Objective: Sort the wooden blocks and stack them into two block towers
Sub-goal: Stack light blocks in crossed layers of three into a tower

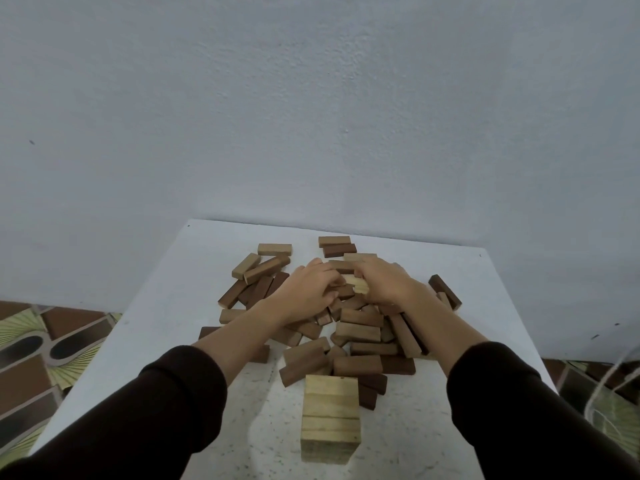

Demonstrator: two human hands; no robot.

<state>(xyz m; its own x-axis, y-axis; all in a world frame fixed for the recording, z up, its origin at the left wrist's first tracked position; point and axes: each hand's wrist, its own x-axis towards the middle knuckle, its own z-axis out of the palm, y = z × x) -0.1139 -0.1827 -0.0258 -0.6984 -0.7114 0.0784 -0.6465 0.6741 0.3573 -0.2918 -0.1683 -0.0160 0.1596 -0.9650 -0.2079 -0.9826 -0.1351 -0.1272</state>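
A loose pile of light and dark wooden blocks (360, 332) covers the middle of the white table (166, 306). Near the front edge stands a tower of light blocks (330, 417), three blocks across its top layer. Both hands are reaching into the far part of the pile. My right hand (384, 280) grips a light block (358, 285) that sticks out toward the left. My left hand (308, 289) has its fingers curled down among the blocks right beside it; what it holds is hidden.
A grey wall rises just behind the table. Patterned floor tiles (41, 344) show on both sides. Stray blocks lie at the back left (273, 249), back middle (334, 241) and right (445, 292). Thin white cord (602, 386) hangs at the right edge.
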